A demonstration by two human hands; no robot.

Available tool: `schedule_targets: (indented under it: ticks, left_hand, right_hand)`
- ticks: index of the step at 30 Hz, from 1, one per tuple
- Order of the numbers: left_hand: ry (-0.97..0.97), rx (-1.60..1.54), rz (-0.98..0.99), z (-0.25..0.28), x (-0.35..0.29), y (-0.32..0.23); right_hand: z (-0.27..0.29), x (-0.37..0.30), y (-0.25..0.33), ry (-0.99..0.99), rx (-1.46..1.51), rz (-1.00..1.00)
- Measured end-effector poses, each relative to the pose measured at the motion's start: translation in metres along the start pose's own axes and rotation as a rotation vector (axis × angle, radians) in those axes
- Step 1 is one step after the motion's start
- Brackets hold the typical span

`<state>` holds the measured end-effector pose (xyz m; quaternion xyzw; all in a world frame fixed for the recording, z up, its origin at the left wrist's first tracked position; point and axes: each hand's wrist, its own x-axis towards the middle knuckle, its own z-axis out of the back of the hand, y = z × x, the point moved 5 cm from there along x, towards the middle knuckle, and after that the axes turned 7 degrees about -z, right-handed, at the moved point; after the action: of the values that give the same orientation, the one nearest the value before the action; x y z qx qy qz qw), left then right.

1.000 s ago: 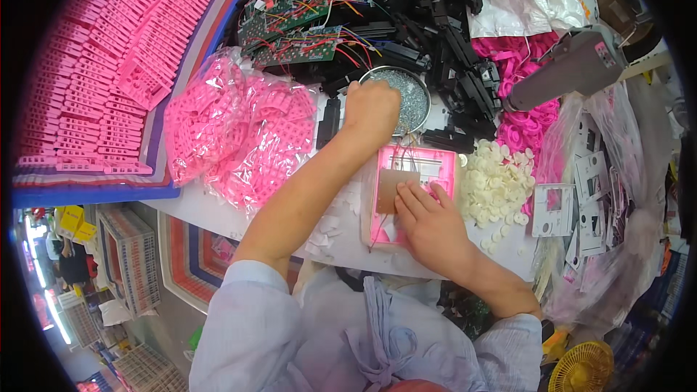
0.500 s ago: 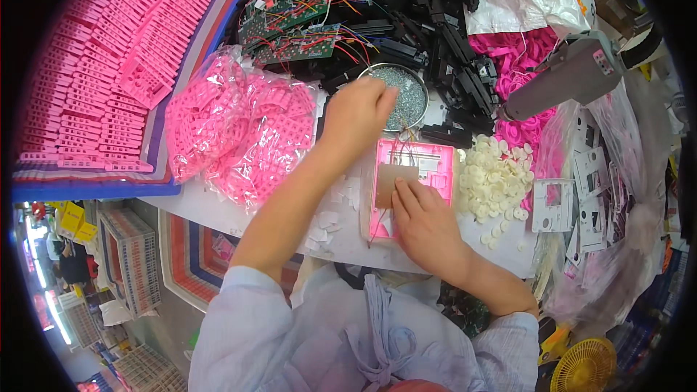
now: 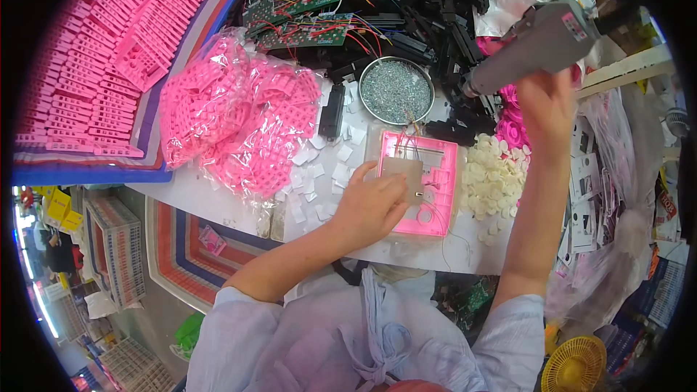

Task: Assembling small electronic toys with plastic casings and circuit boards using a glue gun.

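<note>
In front of me lies a pink plastic housing [image 3: 438, 221] with thin wires and a flat brown plate [image 3: 403, 168] inside. My left hand [image 3: 372, 205] rests over the plate's left edge, fingers curled together; what they pinch, if anything, is too small to make out. A small metal piece, perhaps a screw [image 3: 419, 194], shows on the plate by its fingertips. To the right, my right hand [image 3: 546, 105] is raised with its fingers closed round the underside of a grey electric screwdriver [image 3: 534, 49]. The tool slants, its tip pointing down and left.
A round metal bowl of screws [image 3: 396, 87] stands beyond the housing. Cream discs [image 3: 494, 174] lie to its right, white paper bits [image 3: 312, 181] to its left. Bagged pink parts [image 3: 218, 116], green circuit boards [image 3: 305, 33] and black plastic parts [image 3: 454, 22] crowd the table.
My left hand has come from the screw bowl down to the brown plate. My right hand has left the plate and taken hold of the electric screwdriver, which has shifted left.
</note>
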<state>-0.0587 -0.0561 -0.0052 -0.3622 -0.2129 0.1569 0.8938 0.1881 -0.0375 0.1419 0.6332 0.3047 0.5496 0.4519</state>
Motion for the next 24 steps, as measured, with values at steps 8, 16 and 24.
schedule_targets:
  ticks: [8, 16, 24]
  left_hand:
    - [-0.078, -0.042, 0.032, -0.006, -0.009, 0.013]
    - [-0.189, -0.132, 0.021, -0.005, -0.012, 0.015]
    - [-0.210, -0.137, 0.014, -0.002, -0.012, 0.017]
  right_hand:
    - [-0.068, -0.044, -0.041, 0.059, 0.302, -0.342]
    - [-0.097, -0.102, -0.030, 0.019, 0.542, -0.206]
    - [-0.108, -0.106, -0.040, 0.031, 0.548, -0.281]
